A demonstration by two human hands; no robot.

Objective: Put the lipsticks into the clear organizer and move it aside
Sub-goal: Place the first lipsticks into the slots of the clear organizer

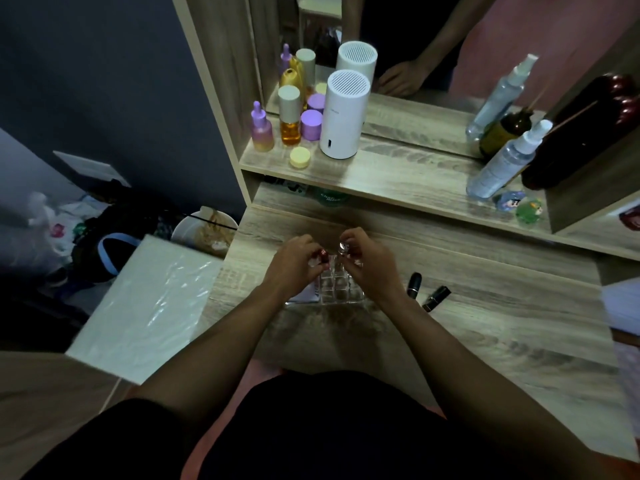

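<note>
A clear gridded organizer [337,287] stands on the wooden desk in front of me, partly hidden by both hands. My left hand [294,263] pinches a red-topped lipstick [323,253] over the organizer's far left cells. My right hand [367,259] grips a silver-topped lipstick [343,248] over the far middle cells. Whether either lipstick sits in a cell is hidden by my fingers. Two dark lipsticks lie on the desk to the right of the organizer, one [414,284] nearer it and one [437,297] farther right.
A shelf above the desk holds small bottles and jars [289,116], a white cylinder [343,116], spray bottles [502,164] and small figurines [519,204], backed by a mirror. A white plastic-wrapped box [145,303] lies left of the desk. White papers [623,303] sit at the right edge.
</note>
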